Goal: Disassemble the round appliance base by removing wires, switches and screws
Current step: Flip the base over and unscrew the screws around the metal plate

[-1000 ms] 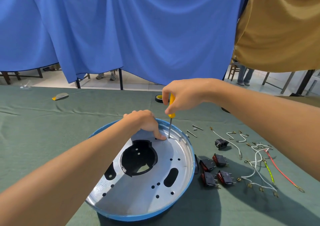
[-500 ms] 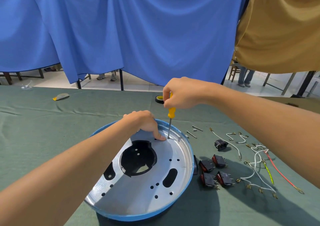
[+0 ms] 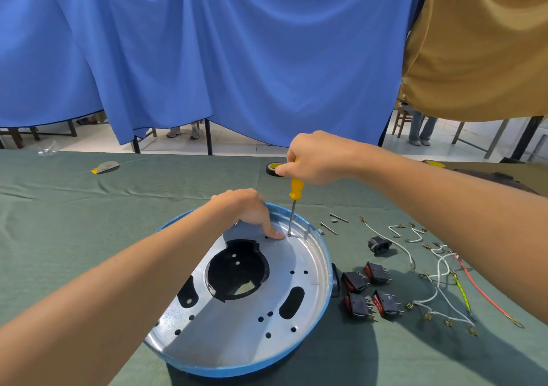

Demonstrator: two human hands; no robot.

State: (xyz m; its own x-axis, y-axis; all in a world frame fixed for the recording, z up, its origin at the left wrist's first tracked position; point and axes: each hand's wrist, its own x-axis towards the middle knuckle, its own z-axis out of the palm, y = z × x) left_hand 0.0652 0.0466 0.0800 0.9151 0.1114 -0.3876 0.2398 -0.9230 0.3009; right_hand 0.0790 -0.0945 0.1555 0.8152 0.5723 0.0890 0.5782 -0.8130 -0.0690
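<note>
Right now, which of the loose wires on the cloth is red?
The red wire, outermost on the right of the tangle; beside it lies a yellow-green wire, and the remaining white wires lie further left.

Base [image 3: 252, 329]: bare metal pan, bright, smooth, reflective, with a blue painted rim, semi-gloss. Centre insert [image 3: 237, 276]: black plastic, matt. Screwdriver [image 3: 296, 188]: glossy yellow plastic handle, plain metal shaft. Table cover [image 3: 89, 237]: matt green cloth, creased. Switches [image 3: 355, 282] right of base: black plastic bodies, glossy red rockers, metal tabs. Wires [image 3: 438, 279] far right: white, red and yellow-green insulation, brassy terminals. Screws [image 3: 329, 228]: dull grey metal. Tape roll [image 3: 271, 170] mid frame: shiny black. Up top: blue drape [image 3: 237, 59] and tan drape [image 3: 474, 59], both cloth, matt.
</note>
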